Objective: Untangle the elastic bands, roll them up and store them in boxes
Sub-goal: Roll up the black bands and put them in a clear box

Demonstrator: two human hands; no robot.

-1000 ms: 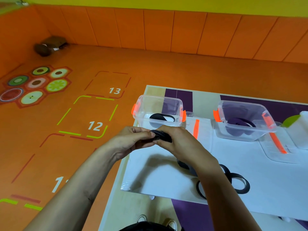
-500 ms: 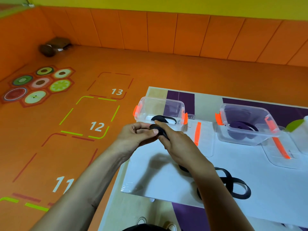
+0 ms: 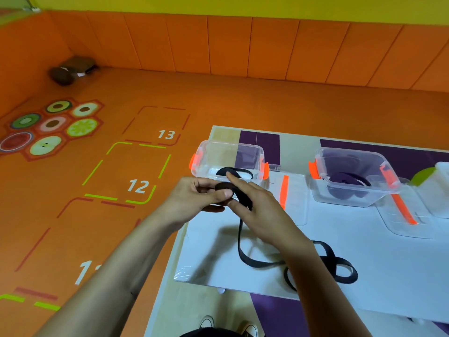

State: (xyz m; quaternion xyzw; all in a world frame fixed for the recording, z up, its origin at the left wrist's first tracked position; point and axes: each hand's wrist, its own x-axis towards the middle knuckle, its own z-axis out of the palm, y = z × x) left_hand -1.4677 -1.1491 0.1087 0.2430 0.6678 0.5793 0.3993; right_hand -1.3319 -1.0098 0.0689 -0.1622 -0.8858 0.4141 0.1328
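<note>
My left hand [image 3: 194,195] pinches a small roll of black elastic band [image 3: 222,188] between thumb and fingers, just in front of the left clear box [image 3: 206,152]. The band's strip runs from this roll across my right hand [image 3: 264,212], which holds it with the index finger stretched toward the box. The loose tail [image 3: 243,256] hangs down and lies in loops [image 3: 342,273] on the white board [image 3: 376,251]. Inside the left box lies a rolled black band [image 3: 239,171]. The right clear box [image 3: 325,154] holds a dark roll [image 3: 347,181].
Two clear lids with orange strips lie flat, one [image 3: 295,198] between the boxes and one [image 3: 408,222] right of the right box. A white container [image 3: 439,186] and a green shape [image 3: 422,177] stand at the far right. The table's left edge [image 3: 170,263] borders the orange floor.
My right hand has swung round the roll and opened its fingers outward. The tail has been drawn up off the board, and its loops lie longer and straighter.
</note>
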